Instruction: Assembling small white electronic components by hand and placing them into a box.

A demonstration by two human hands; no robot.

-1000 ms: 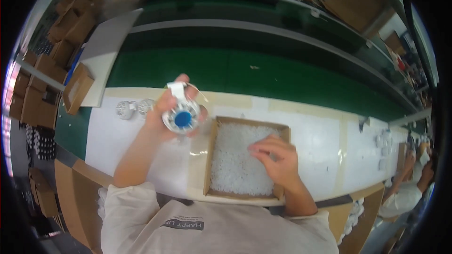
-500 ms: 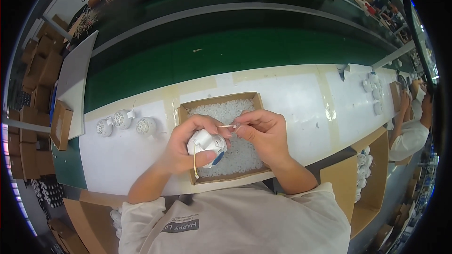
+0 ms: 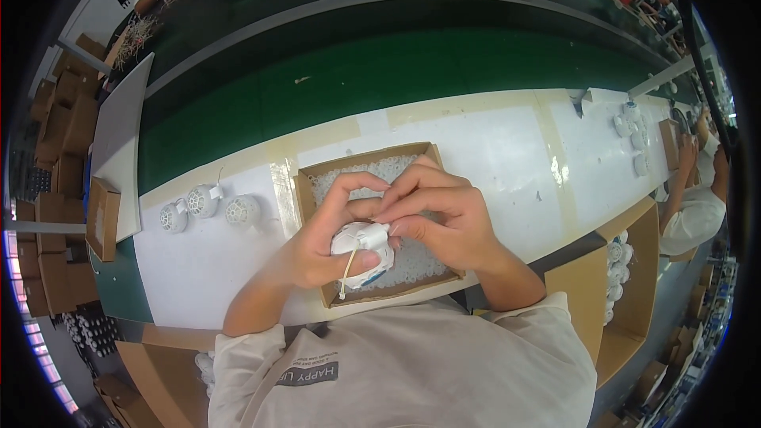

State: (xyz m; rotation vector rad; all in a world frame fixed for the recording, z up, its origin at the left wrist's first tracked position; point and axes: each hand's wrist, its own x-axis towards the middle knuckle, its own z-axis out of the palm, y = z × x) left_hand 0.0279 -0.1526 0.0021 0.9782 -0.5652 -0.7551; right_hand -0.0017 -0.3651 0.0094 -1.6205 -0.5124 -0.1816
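Observation:
My left hand is wrapped round a white ball-shaped housing with a bit of blue on its lower side. A short pale wire with a small white connector hangs down from the housing by my left thumb. My right hand pinches at the housing's upper right edge, its thumb and fingertips pressed together; what they hold there is hidden. Both hands are above a shallow cardboard box filled with small translucent plastic pieces.
Three white balls with lattice faces stand on the white tabletop at left. A green conveyor belt runs beyond the table. Open cartons of white parts flank me. A co-worker sits at far right, another person at the far upper left.
My right fingers have moved left and down onto the housing's edge, and the wire once stretched between my hands is hidden now. The housing has turned slightly in my left hand.

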